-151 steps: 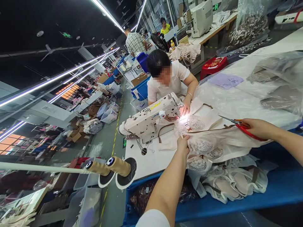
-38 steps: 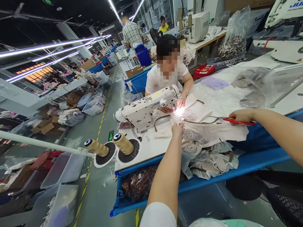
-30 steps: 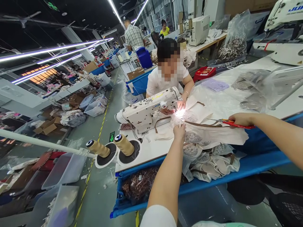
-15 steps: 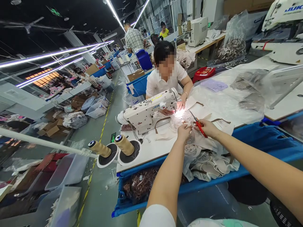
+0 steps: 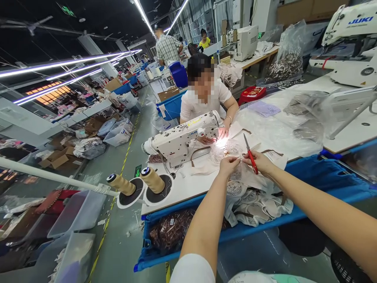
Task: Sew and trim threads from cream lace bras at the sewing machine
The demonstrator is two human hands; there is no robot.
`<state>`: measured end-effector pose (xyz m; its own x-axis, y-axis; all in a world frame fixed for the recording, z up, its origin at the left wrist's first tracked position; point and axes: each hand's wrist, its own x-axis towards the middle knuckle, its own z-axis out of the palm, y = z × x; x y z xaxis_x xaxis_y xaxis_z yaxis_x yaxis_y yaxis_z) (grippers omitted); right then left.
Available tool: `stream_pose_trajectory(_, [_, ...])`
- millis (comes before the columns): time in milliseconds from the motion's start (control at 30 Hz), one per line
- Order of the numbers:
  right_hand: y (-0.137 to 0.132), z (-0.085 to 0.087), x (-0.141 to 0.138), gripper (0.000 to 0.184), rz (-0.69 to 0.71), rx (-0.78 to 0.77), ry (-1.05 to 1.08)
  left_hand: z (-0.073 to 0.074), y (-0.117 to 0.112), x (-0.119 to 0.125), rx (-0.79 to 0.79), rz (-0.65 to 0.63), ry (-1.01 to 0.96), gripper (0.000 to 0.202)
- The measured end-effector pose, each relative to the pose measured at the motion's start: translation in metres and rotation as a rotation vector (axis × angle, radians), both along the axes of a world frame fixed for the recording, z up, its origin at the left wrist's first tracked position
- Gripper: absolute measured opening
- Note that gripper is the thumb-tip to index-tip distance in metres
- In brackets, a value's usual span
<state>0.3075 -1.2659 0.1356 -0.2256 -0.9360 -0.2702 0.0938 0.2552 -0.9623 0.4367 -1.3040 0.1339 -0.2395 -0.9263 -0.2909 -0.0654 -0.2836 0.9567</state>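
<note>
In a big workroom, a white sewing machine (image 5: 179,139) is set on a white counter (image 5: 188,184). Pale lacy cloth (image 5: 235,148) is spread by the machine's needle end, where it is brightly lit. Its near part is pinched by the fingers of the left hand (image 5: 229,165). Red scissors (image 5: 251,157) are gripped by the right hand (image 5: 261,163), close beside, with the blades pointed away. The cloth's far side is touched by a co-worker's hands (image 5: 225,130). More lacy pieces (image 5: 259,208) are heaped below in a blue cloth tray (image 5: 324,173).
</note>
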Motion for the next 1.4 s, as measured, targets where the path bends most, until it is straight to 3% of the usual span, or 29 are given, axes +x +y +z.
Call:
stream_pose_trajectory(400, [-0.001,-0.006,-0.005,0.053,-0.032,-0.007,-0.026,-0.012,0.001,-0.009,-0.087,0.043,-0.026,0.007])
stream_pose_trajectory(767, [-0.009,-0.018,-0.007,0.043,-0.103,0.009,-0.078,-0.013,-0.003,-0.010,-0.125,-0.066,-0.242,0.010])
stream_pose_trajectory(867, [-0.013,-0.021,-0.011,0.039,-0.136,0.020,-0.093,-0.011,-0.008,-0.002,-0.204,-0.086,-0.380,0.010])
stream_pose_trajectory(1000, [-0.026,-0.019,-0.026,0.026,-0.215,0.032,-0.079,-0.014,-0.015,0.029,-0.339,0.016,-0.604,0.025])
stream_pose_trajectory(1200, [-0.064,-0.018,-0.056,0.019,-0.301,0.030,-0.018,-0.052,0.003,0.104,-0.378,0.139,-0.868,0.031])
stream_pose_trajectory(1400, [-0.116,-0.040,-0.075,0.023,-0.368,0.044,0.012,-0.101,0.034,0.152,-0.367,0.255,-1.135,0.036])
